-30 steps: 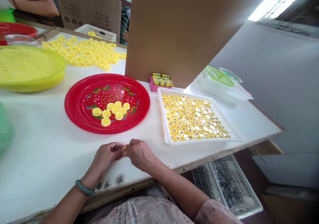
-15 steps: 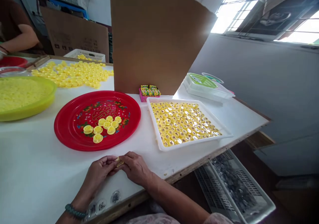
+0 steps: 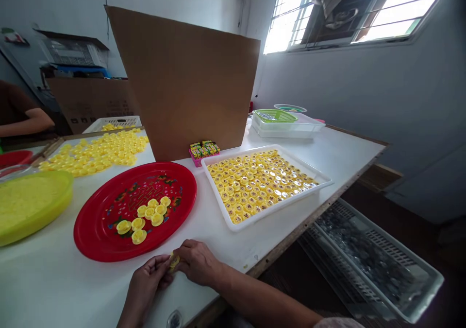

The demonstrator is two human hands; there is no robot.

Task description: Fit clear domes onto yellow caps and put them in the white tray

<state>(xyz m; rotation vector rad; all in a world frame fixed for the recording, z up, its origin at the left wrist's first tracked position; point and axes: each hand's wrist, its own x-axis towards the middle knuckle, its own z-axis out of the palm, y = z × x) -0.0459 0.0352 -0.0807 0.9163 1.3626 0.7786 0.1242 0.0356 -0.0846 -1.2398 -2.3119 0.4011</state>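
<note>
Along the near edge of the white desk (image 3: 233,235), the left hand (image 3: 146,282) and right hand (image 3: 196,262) meet, both grips closed in a careful pinch on a small yellow plastic cap (image 3: 174,261), held low and steady just beside the red plate (image 3: 87,235).
</note>
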